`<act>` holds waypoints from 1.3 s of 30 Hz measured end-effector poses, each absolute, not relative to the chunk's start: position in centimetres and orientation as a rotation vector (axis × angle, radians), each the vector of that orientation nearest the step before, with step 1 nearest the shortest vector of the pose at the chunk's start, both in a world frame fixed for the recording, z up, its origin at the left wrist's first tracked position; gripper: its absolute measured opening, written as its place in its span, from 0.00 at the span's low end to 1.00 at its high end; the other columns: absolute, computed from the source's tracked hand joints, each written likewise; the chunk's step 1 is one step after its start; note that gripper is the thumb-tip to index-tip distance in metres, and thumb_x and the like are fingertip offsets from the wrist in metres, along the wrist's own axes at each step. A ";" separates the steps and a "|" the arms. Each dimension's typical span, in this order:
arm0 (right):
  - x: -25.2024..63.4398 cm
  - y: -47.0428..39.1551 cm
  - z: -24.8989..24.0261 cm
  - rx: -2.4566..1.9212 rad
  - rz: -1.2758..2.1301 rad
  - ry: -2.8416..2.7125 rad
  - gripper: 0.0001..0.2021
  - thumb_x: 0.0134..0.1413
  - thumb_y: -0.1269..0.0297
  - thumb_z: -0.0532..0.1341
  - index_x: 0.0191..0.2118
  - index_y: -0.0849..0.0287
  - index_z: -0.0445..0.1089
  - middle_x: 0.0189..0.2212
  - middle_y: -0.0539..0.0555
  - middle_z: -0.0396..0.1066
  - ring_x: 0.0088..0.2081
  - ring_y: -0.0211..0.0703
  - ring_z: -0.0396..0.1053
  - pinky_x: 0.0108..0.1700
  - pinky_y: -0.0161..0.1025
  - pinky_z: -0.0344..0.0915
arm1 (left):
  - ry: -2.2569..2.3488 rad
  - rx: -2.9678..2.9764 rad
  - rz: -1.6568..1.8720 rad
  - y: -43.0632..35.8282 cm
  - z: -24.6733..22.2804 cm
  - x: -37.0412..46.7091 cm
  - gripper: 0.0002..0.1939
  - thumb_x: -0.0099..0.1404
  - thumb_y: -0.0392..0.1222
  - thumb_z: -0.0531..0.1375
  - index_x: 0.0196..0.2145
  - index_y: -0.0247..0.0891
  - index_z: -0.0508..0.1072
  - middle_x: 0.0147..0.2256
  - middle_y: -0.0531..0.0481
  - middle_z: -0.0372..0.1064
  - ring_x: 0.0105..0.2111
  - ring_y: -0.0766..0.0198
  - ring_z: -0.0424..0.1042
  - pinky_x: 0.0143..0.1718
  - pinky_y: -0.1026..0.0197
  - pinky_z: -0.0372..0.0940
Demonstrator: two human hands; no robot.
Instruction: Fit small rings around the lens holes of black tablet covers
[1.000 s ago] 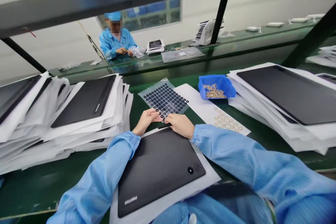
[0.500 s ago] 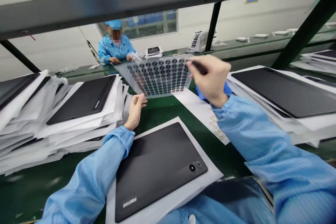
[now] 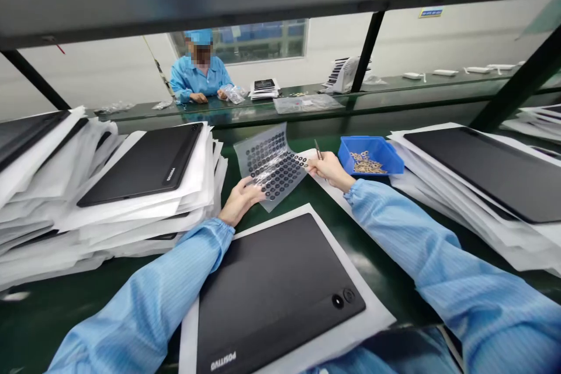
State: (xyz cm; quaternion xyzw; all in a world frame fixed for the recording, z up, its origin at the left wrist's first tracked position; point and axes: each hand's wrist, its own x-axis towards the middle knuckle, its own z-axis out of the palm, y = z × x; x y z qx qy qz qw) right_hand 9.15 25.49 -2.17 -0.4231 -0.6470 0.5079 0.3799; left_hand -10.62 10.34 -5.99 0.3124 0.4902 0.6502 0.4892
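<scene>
My left hand [image 3: 242, 200] is closed on the near left edge of a clear sheet [image 3: 280, 155] covered in rows of round black ring stickers. The sheet bends upward, with glare across its middle. At its right edge, my right hand [image 3: 329, 169] pinches the sheet, and a pair of tweezers [image 3: 318, 149] juts up from the same fingers. Below my hands, a black tablet [image 3: 276, 292] lies back up on a white paper sheet [image 3: 372, 324]; two round camera spots show near its right corner, and POSITIVO is printed at lower left.
A blue bin [image 3: 397, 163] of small tan rings stands beyond my right hand. Tablets stacked with white sheets rise at left [image 3: 144, 163] and right [image 3: 491, 169]. A co-worker [image 3: 199, 79] sits across the bench. A shelf beam [image 3: 245, 9] crosses overhead.
The sticker sheet has come down from its raised, stretched position, and my right hand has lowered with it. My left hand now grips the sheet's near edge. The blue bin has come into fuller view.
</scene>
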 end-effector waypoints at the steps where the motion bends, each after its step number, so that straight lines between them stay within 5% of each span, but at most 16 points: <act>1: 9.2 25.7 -2.6 -1.085 1.301 -1.662 0.10 0.45 0.79 0.60 0.21 0.61 0.62 0.14 0.50 0.67 0.12 0.29 0.58 0.14 0.27 0.47 | 1.196 0.736 1.595 10.5 -6.2 -10.9 0.13 0.69 0.43 0.59 0.47 0.34 0.70 0.43 0.46 0.70 0.38 0.61 0.73 0.40 0.53 0.71; 9: 11.1 27.9 -1.6 -0.927 1.232 -1.683 0.06 0.44 0.71 0.66 0.26 0.61 0.68 0.15 0.47 0.67 0.14 0.28 0.56 0.16 0.28 0.52 | 1.223 0.636 1.779 11.1 -6.5 -12.1 0.15 0.70 0.46 0.58 0.49 0.34 0.69 0.45 0.45 0.69 0.41 0.59 0.73 0.41 0.52 0.71; 22: 11.5 28.0 0.2 -0.865 1.066 -1.858 0.19 0.50 0.46 0.62 0.34 0.59 0.66 0.15 0.44 0.60 0.14 0.30 0.51 0.16 0.31 0.44 | 1.364 0.702 1.715 11.2 -7.5 -12.0 0.12 0.69 0.43 0.60 0.47 0.34 0.70 0.43 0.46 0.70 0.38 0.61 0.72 0.38 0.55 0.71; 27: 9.8 26.4 -1.3 -0.903 0.907 -2.181 0.15 0.37 0.59 0.71 0.22 0.59 0.65 0.16 0.46 0.61 0.19 0.37 0.60 0.23 0.35 0.56 | 1.379 0.704 1.695 11.1 -7.1 -12.2 0.14 0.69 0.45 0.59 0.48 0.34 0.69 0.45 0.45 0.69 0.39 0.60 0.72 0.39 0.54 0.71; 32: 9.3 26.1 -1.6 -0.955 0.549 -2.185 0.08 0.46 0.72 0.61 0.35 0.60 0.67 0.35 0.59 0.71 0.40 0.55 0.69 0.40 0.45 0.62 | 1.403 0.786 1.318 10.6 -6.4 -11.7 0.12 0.69 0.44 0.59 0.46 0.33 0.70 0.41 0.46 0.70 0.36 0.62 0.73 0.36 0.57 0.72; 39: 6.6 20.5 -1.5 -0.515 0.591 -2.564 0.05 0.49 0.70 0.65 0.26 0.60 0.68 0.24 0.50 0.70 0.27 0.39 0.66 0.33 0.35 0.60 | 1.486 0.911 1.006 10.6 -6.3 -11.4 0.14 0.69 0.45 0.59 0.48 0.34 0.69 0.44 0.45 0.70 0.38 0.61 0.73 0.37 0.55 0.72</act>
